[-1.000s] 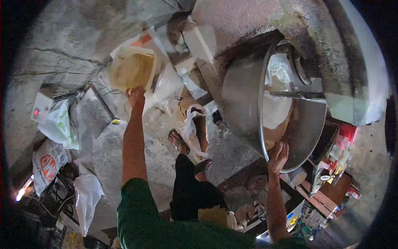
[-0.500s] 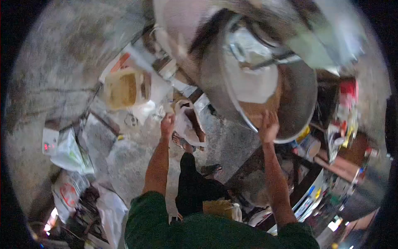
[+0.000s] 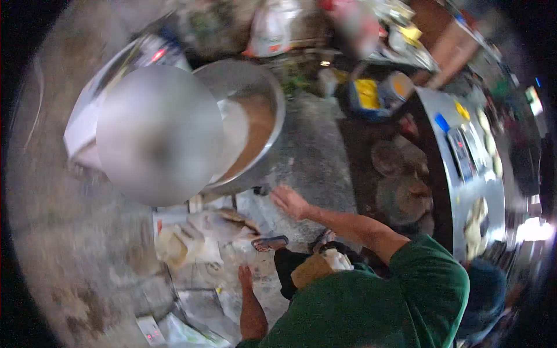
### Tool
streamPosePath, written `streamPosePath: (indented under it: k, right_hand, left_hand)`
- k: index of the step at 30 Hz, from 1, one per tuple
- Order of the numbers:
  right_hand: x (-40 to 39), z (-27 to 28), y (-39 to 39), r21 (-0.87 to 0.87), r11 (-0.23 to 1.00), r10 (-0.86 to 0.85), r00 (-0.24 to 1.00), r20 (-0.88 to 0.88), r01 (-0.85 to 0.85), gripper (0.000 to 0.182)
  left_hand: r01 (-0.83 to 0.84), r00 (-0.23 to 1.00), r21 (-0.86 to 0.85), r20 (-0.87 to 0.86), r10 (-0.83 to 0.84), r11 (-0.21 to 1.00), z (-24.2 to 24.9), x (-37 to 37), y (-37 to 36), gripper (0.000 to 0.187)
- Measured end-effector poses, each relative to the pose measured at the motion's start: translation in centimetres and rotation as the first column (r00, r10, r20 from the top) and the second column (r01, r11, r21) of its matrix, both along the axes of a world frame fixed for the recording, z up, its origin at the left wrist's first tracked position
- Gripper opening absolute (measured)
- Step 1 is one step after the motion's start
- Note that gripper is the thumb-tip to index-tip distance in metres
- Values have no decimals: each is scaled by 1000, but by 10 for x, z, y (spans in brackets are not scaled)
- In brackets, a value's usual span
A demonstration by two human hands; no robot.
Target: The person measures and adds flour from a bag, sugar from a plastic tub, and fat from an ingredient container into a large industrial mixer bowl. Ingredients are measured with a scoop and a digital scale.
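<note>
A large metal basin (image 3: 277,116) holds something white (image 3: 235,130) beside a brown layer (image 3: 258,124). A blurred patch covers its left side. Just off the basin's lower rim, my right hand (image 3: 290,202) is in the air with its fingers stretched out and nothing in them. My left hand (image 3: 246,275) hangs lower, over the floor, its fingers loosely extended and slightly blurred. No object shows in it. Nearest to it are a plastic bag (image 3: 223,226) and a yellowish container (image 3: 172,246) on the floor.
A metal table (image 3: 444,191) at right bears a blue item, a yellow item and pale lumps. A blue tub (image 3: 364,95) with yellow stuff stands beyond it. A white bag (image 3: 275,29) sits at the back. A small scale-like box with red digits (image 3: 151,332) lies lower left.
My view has swung right, so the basin now appears further left. My right hand has come off the basin's rim. My left hand appears lower in view.
</note>
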State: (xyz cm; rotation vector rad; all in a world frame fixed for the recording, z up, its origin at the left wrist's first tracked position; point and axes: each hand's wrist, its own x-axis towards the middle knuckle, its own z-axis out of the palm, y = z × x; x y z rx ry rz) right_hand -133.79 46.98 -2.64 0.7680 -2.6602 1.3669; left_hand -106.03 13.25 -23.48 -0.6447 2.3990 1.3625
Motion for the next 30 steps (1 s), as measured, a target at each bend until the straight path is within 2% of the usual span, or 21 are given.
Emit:
streamPosePath:
  k: [1,2,3,4,5,7,8,10,11,12,13,15,16,17,18,20,22,25,28,29,30]
  right_hand:
    - [27,-11,44,64,997,30,987,161,-41,26]
    - [58,-28,89,106,990,56,944,325,-95,27]
    - [95,-52,134,104,995,-36,932,361,-2,27]
    - [129,-99,183,171,985,-86,810,580,-18,23]
    - [183,-222,241,239,970,-53,941,335,-31,18]
    - [255,-269,336,524,841,-179,845,504,-135,15]
    - [280,-250,368,750,643,-157,931,328,-156,15]
    - [303,-223,402,637,724,-615,667,420,266,22]
    - [312,-207,412,583,651,-759,436,483,487,27]
    - [315,-184,415,546,569,-815,331,476,615,26]
    - [309,-162,414,506,466,-854,219,473,725,27]
    - [289,-128,404,424,396,-850,151,504,814,34]
    - [273,-121,401,424,393,-834,122,538,816,36]
    - [257,-77,398,355,457,-751,140,645,816,37]
    - [242,-96,401,322,497,-757,222,615,806,38]
    - [204,-123,406,274,586,-668,263,696,762,35]
    - [172,-91,404,100,508,-587,259,767,856,30]
    - [113,-92,431,153,528,-636,270,723,835,27]
    - [76,-96,456,190,420,-741,216,635,887,28]
    - [63,-98,467,326,440,-788,185,587,837,29]
    - [53,-102,478,347,438,-784,164,599,829,29]
  left_hand:
    - [281,958,-356,42,-285,891,1,11,8,36]
    - [282,958,-178,112,-265,943,11,21,21,36]
    - [63,970,256,210,-119,965,21,29,39,37]
    - [-129,937,519,342,-67,845,30,35,53,37]
    - [-200,899,666,417,-136,719,44,35,69,38]
    - [-476,778,551,627,38,685,50,28,100,27]
    - [-414,829,578,558,29,703,47,23,125,25]
    - [-269,912,627,411,-17,731,45,10,169,24]
    - [52,965,552,186,-183,832,48,-12,183,23]
    - [319,943,360,-24,-333,877,48,-30,195,23]
    - [303,936,382,54,-348,873,44,-46,205,23]
    - [206,900,462,256,-352,863,32,-83,224,23]
    - [210,872,475,304,-383,854,32,-104,236,24]
    - [240,847,482,320,-424,843,33,-126,248,24]
    - [271,821,484,335,-462,832,35,-149,260,24]
    - [332,764,496,357,-537,802,38,-194,286,24]
    - [388,708,501,376,-598,773,34,-240,307,24]
    - [455,627,505,403,-667,733,33,-310,349,24]
    - [489,581,506,419,-698,711,29,-373,371,25]
    - [485,572,511,428,-699,710,29,-393,380,25]
    - [482,569,512,435,-698,711,32,-413,386,25]
